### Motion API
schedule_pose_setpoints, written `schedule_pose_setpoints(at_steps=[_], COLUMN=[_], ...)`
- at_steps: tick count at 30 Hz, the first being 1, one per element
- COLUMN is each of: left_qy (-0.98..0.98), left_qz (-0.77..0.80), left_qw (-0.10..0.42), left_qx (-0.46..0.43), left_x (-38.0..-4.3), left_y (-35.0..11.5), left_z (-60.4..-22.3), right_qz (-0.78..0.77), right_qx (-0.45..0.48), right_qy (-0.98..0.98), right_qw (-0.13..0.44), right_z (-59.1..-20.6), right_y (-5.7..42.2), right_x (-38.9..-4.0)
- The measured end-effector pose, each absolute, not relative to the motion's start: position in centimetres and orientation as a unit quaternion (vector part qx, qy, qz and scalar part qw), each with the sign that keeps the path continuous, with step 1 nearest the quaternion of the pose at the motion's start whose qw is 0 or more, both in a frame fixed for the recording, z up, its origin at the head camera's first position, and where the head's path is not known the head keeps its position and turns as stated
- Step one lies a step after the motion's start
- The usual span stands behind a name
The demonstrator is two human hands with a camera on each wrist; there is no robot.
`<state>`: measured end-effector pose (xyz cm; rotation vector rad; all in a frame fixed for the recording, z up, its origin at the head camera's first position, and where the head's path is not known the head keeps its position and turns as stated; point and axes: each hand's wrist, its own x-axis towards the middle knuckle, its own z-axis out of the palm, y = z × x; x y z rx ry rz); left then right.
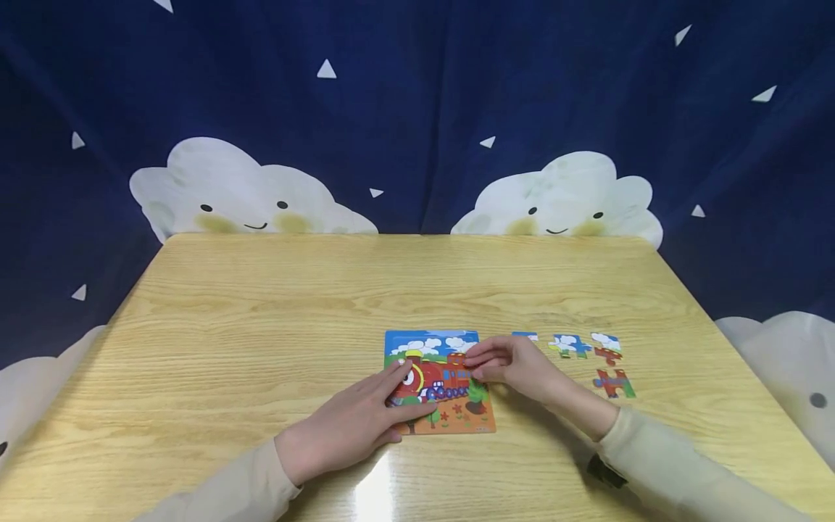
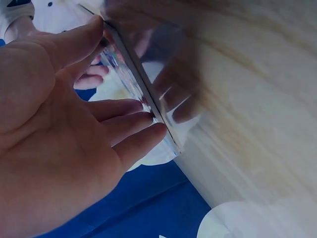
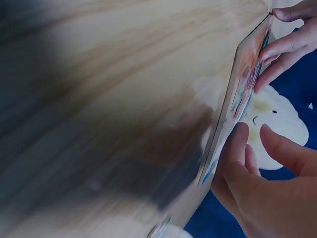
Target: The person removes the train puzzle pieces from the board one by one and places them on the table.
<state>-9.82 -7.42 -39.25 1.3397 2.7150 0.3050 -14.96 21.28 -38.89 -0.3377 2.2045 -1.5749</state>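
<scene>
A train puzzle [image 1: 450, 377] lay flat on the table [image 1: 261, 312], its printed engine facing left; the slanted view hid which of its sides was longer. The left hand [image 1: 355, 420] rested over its lower left part, fingers spread and mostly straight; the right hand [image 1: 522, 366] reached in at its right edge, fingers bent, a narrow gap showing between thumb and fingers in the right wrist view, with nothing visible in that gap; whatever lay directly beneath those fingertips was hidden. The puzzle thus sat to the left of the right hand's grip, between the two hands; four loose pieces [image 1: 571, 346] lay on the other side, to the right of the puzzle and nearer the right hand; one was partly covered by that hand, two were in line beyond it, and one was closer to the person. Behind the table hung a dark blue curtain [image 1: 404, 94] with white triangles and smiling clouds [image 1: 244, 188].
</scene>
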Motion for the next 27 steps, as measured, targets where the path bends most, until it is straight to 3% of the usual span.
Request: schedule_pose_setpoints(at_steps=[15, 27], left_qy=[0.893, 0.895], left_qz=[0.102, 0.101], left_qw=[0.047, 0.049], left_qx=[0.436, 0.431], left_x=[-9.9, -9.9], left_y=[-7.4, -7.4], left_z=[-39.3, -39.5], right_qz=[-0.556, -0.471], right_qx=[-0.072, -0.152], right_qy=[0.801, 0.858], right_qw=[0.212, 0.138], right_z=[-39.2, -39.6], right_y=[18.2, 16.2], right_x=[-16.1, -15.6])
